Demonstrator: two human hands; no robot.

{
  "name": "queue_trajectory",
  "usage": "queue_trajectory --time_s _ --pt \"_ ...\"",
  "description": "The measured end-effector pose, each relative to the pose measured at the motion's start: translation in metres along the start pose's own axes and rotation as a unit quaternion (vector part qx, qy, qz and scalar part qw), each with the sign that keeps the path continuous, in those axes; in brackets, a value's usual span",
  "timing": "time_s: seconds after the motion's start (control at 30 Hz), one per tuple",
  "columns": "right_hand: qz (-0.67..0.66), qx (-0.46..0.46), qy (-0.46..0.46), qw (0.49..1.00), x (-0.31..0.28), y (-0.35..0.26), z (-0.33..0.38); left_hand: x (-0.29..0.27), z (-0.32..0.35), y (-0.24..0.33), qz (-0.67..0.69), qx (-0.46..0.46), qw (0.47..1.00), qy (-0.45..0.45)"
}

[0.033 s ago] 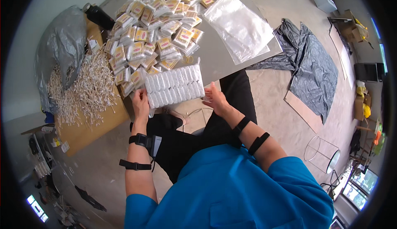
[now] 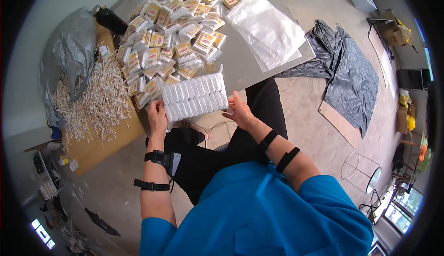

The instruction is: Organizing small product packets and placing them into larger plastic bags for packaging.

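Note:
My left hand (image 2: 157,115) and my right hand (image 2: 238,110) hold a clear plastic bag (image 2: 194,96) between them, one hand at each end. The bag is packed with two rows of small white packs and hangs over the near edge of the grey table (image 2: 240,71). Right behind it lies a heap of several small swab packets with yellow labels (image 2: 171,29). A stack of flat clear bags (image 2: 266,27) lies on the table to the right of the heap. Both wrists wear black straps.
Loose white swabs (image 2: 99,98) are piled on a brown cardboard sheet (image 2: 92,149) to my left, beside a grey plastic sack (image 2: 69,52) and a black bottle (image 2: 108,20). A dark plastic sheet (image 2: 351,75) and a wire ring stand (image 2: 360,170) sit on the floor at right.

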State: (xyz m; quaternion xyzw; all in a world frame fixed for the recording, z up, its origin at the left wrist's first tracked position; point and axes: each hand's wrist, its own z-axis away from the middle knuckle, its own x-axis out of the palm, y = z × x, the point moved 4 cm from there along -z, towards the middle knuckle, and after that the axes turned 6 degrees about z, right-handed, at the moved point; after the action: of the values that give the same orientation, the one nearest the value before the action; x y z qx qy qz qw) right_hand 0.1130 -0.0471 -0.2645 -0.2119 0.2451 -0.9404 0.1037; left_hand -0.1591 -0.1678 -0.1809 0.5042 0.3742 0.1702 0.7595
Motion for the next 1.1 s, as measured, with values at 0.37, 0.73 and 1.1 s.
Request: queue_trajectory --time_s 0.37,0.73,1.1 --pt "-0.046 -0.036 -0.076 0.995 0.017 -0.022 0.042 -0.001 0.037 0.031 0.203 0.026 0.978 0.047" --pt "-0.070 -0.070 -0.199 0.975 0.030 -0.085 0.137 -0.014 0.080 0.145 0.246 0.203 0.946 0.064" --pt "-0.373 -0.206 -0.434 0.794 0.027 -0.143 0.194 -0.030 0.213 0.325 -0.114 0.555 0.820 -0.084"
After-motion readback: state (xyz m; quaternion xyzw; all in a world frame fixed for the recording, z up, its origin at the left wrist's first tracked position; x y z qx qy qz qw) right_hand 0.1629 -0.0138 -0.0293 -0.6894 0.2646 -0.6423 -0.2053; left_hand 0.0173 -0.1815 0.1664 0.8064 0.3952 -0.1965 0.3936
